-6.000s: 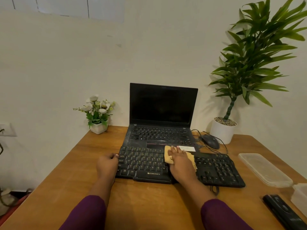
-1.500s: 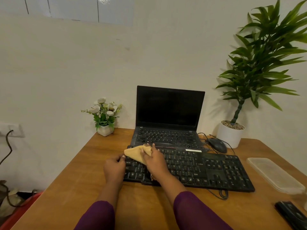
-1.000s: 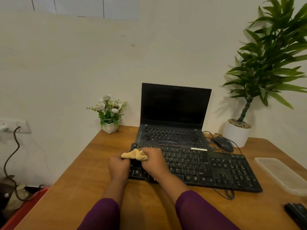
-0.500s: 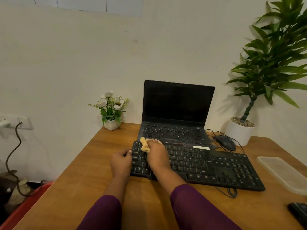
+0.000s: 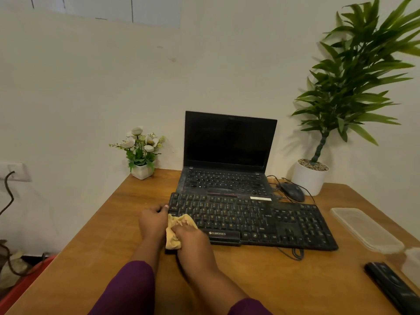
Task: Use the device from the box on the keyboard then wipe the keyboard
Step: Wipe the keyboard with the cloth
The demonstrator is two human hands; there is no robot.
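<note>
A black keyboard (image 5: 261, 221) lies across the wooden desk (image 5: 250, 280) in front of an open laptop (image 5: 229, 155). My right hand (image 5: 193, 242) presses a crumpled yellow cloth (image 5: 176, 230) onto the keyboard's near left corner, fingers curled over it. My left hand (image 5: 153, 220) rests at the keyboard's left edge, its fingertips touching that end. A black device (image 5: 393, 287) lies on the desk at the far right, near a clear plastic box (image 5: 412, 264) that the frame edge cuts off.
A clear plastic lid (image 5: 366, 228) lies right of the keyboard. A mouse (image 5: 293, 192) with its cable sits behind it, next to a tall potted plant (image 5: 318, 169). A small flower pot (image 5: 142, 153) stands at the back left. The keyboard's cable loops at the front.
My right hand has dragged the cloth from the keyboard's top left corner down to its near left corner. My left hand stays at the left edge.
</note>
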